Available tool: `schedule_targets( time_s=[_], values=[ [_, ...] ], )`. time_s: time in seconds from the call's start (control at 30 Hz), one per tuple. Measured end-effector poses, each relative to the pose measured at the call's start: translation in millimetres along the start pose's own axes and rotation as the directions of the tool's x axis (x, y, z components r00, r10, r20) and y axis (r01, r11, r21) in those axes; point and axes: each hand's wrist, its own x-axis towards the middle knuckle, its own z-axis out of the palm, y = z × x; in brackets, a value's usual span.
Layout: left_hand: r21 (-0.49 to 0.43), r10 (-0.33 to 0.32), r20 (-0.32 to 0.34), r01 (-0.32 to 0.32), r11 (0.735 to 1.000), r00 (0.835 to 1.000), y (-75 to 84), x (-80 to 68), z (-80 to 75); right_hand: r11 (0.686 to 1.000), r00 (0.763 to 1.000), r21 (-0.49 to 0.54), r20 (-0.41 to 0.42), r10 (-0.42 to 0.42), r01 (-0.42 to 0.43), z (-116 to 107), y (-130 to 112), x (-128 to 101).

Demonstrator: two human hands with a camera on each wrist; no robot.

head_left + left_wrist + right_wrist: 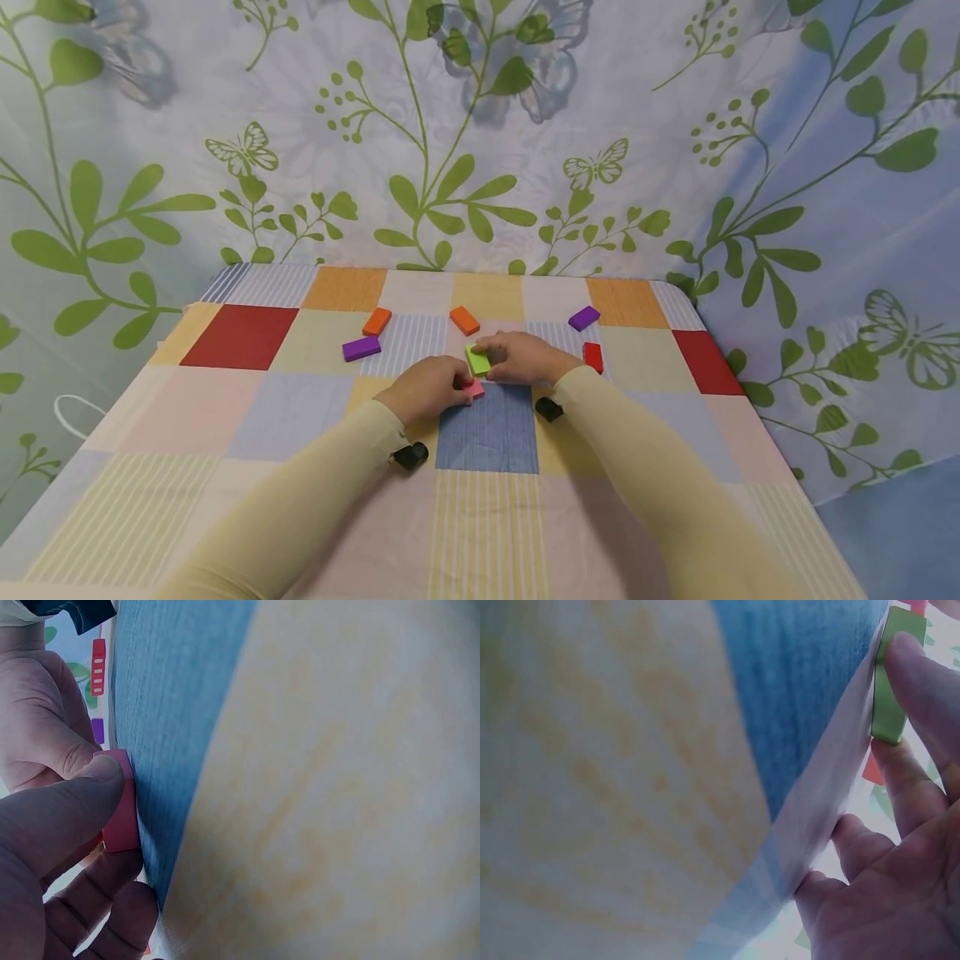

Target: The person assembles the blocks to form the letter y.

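Near the middle of the patchwork cloth, my left hand (431,388) pinches a pink block (474,388) between thumb and fingers. In the left wrist view the thumb presses on the near face of that pink block (124,814). Just beyond it, my right hand (528,357) holds a lime green block (477,361) by its edges. The right wrist view shows the thumb on one face of the green block (889,690) and a finger at its end. The two blocks are close together, the green one farther from me.
Around the hands lie an orange block (377,322), a second orange block (465,320), a purple block (362,348), another purple block (583,318) and a red block (592,357). A patterned curtain (480,225) hangs behind the table (487,533). A white cable loop (71,417) is at left.
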Motion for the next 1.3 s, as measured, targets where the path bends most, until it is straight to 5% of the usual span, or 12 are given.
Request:
schedule_targets(
  time_s=[0.43, 1.3],
  values=[
    [-0.054, -0.025, 0.01, 0.025, 0.998, 1.0, -0.6, -1.0, -2.8, 0.999, 0.998, 0.023, -0.064, 0.028, -0.027, 0, 8, -8],
    [-0.078, 0.04, -0.022, -0.041, 0.996, 0.999, -13.6, -0.4, -1.8, 0.995, 0.986, -0.02, -0.138, 0.091, -0.095, 7, 7, -36]
  ],
)
